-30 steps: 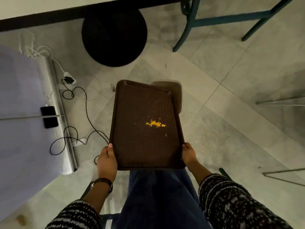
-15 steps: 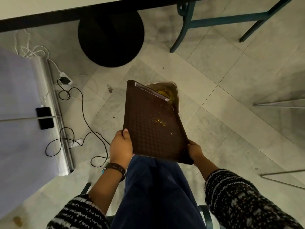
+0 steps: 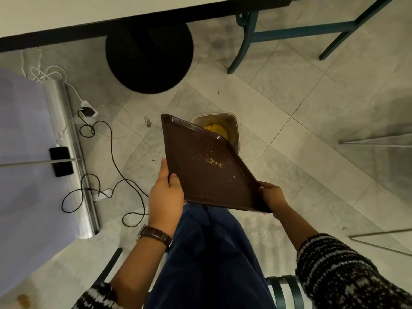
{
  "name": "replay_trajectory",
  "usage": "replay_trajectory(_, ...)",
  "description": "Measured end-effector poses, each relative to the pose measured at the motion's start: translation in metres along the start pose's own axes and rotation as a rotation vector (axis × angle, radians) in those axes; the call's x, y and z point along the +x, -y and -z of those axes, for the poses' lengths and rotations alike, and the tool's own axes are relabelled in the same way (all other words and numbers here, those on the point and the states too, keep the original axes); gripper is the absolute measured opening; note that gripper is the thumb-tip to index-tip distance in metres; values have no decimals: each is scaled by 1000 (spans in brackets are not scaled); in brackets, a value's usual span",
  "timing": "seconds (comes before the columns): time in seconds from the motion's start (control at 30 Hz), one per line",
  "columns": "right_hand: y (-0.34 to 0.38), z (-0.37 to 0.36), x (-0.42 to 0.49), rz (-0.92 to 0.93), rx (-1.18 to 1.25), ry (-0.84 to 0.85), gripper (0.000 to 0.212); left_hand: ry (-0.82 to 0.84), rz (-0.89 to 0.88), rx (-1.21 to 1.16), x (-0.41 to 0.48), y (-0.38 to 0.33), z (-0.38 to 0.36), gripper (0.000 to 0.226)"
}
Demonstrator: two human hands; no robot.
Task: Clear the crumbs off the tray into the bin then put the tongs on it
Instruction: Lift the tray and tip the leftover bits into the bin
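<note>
A dark brown tray [image 3: 196, 161] is tilted steeply, its far right edge lowered over a small beige bin [image 3: 231, 123] on the floor. Yellow crumbs [image 3: 217, 129] lie inside the bin, and a thin smear of yellow residue [image 3: 214, 162] still clings to the tray. My left hand [image 3: 166, 192] grips the tray's near left edge, held higher. My right hand [image 3: 270, 198] holds the near right corner from below. No tongs are in view.
A black round table base [image 3: 148, 56] stands ahead under a white tabletop [image 3: 89, 12]. Teal chair legs [image 3: 245, 41] are at the upper right. Black and white cables [image 3: 100, 157] and a steel rail [image 3: 75, 157] lie on the tiled floor to the left.
The tray went from nearly level to steeply tilted, left side raised. The pile of crumbs slid off into the bin, leaving only residue. My left hand rose.
</note>
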State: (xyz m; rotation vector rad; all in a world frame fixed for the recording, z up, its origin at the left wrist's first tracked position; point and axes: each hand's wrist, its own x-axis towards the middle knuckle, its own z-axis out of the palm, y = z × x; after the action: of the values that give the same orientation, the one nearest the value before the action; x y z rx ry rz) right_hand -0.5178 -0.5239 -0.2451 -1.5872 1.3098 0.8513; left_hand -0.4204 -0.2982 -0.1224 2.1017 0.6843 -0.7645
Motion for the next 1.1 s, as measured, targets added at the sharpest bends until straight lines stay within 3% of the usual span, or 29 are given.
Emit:
replay_trajectory(0.17,-5,4,-2,36,12,-35,37,-69,-46,-13,-17,7,0,48)
replay_trajectory(0.47,12,12,8,-15,-161,-10,39,-4,13,-27,8,13,-29,46)
replay_trajectory(0.8,17,14,-10,59,-64,-56,37,-120,-45,-81,-22,5,0,43)
replay_trajectory(0.93,9,13,-6,-87,-86,-1,37,-41,11,-33,-3,4,-16,44)
replay_trajectory(1.1,-5,-2,-6,-201,65,-35,38,31,-97,86,11,-17,-23,44)
